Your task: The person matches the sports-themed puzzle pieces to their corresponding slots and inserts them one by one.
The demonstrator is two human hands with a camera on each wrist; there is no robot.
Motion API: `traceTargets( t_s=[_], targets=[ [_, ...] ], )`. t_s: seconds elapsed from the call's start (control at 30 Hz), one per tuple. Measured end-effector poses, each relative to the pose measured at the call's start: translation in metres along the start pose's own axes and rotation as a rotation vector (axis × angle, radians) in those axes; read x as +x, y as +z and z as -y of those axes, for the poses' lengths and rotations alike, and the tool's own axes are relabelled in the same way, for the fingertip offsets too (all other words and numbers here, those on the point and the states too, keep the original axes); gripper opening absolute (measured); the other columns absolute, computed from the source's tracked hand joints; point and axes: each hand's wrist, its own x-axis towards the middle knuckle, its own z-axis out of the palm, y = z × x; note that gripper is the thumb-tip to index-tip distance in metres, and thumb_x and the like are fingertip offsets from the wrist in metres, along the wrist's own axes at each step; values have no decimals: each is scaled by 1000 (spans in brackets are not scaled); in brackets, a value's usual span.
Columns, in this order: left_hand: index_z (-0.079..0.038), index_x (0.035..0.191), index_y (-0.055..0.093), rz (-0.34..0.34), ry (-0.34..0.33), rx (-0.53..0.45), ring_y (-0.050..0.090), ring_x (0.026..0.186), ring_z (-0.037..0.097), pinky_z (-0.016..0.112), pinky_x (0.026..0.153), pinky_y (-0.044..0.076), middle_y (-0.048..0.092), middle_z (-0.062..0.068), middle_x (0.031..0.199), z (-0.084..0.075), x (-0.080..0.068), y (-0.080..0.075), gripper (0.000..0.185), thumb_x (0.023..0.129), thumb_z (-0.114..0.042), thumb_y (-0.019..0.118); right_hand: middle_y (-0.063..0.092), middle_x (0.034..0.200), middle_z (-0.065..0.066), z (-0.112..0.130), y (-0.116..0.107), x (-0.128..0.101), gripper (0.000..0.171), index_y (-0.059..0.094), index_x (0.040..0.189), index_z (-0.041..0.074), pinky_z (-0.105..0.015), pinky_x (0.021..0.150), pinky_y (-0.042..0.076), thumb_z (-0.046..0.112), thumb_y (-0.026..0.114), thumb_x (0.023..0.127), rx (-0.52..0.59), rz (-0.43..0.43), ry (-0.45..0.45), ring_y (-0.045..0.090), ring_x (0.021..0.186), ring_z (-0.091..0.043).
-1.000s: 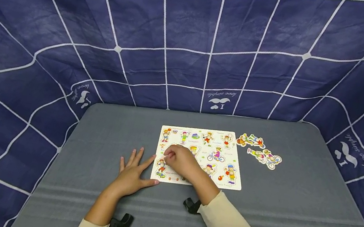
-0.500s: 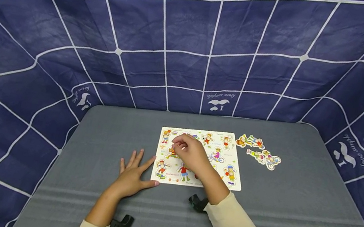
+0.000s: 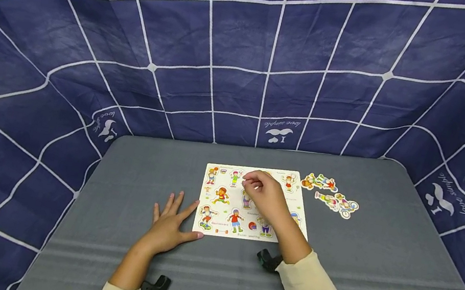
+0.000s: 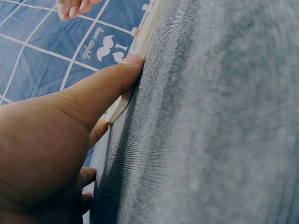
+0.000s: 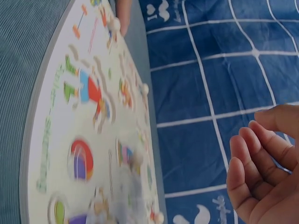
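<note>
A white knobbed puzzle board (image 3: 223, 211) printed with children doing sports lies on the grey table. My left hand (image 3: 167, 229) rests at its left side, fingers spread. In the left wrist view, the left thumb (image 4: 112, 81) touches the board's pale wooden edge (image 4: 152, 23). My right hand (image 3: 269, 198) is over the upper middle of the board and hides some of its pictures. In the right wrist view, the right hand (image 5: 268, 172) has loosely curled fingers with nothing between them. A running-child figure (image 3: 221, 195) shows on the board's left half.
Several loose puzzle pieces lie right of the board, including a cyclist piece (image 3: 346, 205) and a pair of figures (image 3: 327, 182) near its upper right corner. Small round knobs (image 5: 137, 157) stick up from the board. A dark blue checked cloth (image 3: 237, 89) hangs behind the table.
My right hand has moved from the board's left side up and to the right, uncovering the running-child figure and the roller-skating figure. My left hand stays in place.
</note>
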Motion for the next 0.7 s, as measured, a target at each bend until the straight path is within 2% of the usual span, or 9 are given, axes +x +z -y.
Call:
traceTargets(
  t_s=[0.3, 0.47, 0.7],
  targets=[
    [-32, 157, 39, -3, 6, -6, -2, 158, 44, 75, 116, -10, 9, 17, 171, 1, -2, 1, 93, 79, -66, 76, 72, 97, -4, -21, -20, -3, 14, 73, 106, 12, -24, 79, 51, 18, 69, 95, -23, -73, 29, 65, 88, -15],
    [-32, 157, 38, -1, 2, -8, -2, 158, 43, 74, 117, -10, 8, 17, 171, 1, -1, 1, 93, 79, -66, 75, 71, 98, -8, -30, -33, -4, 15, 72, 106, 6, -22, 77, 49, 14, 68, 95, -21, -101, 39, 64, 88, -18],
    [-33, 157, 37, 7, 1, -1, -4, 158, 42, 74, 117, -11, 6, 16, 171, 2, 0, 0, 94, 79, -68, 75, 71, 99, -12, -39, -51, -7, 18, 71, 109, 4, -18, 76, 48, 16, 67, 96, -46, -151, 84, 64, 88, -19]
  ],
)
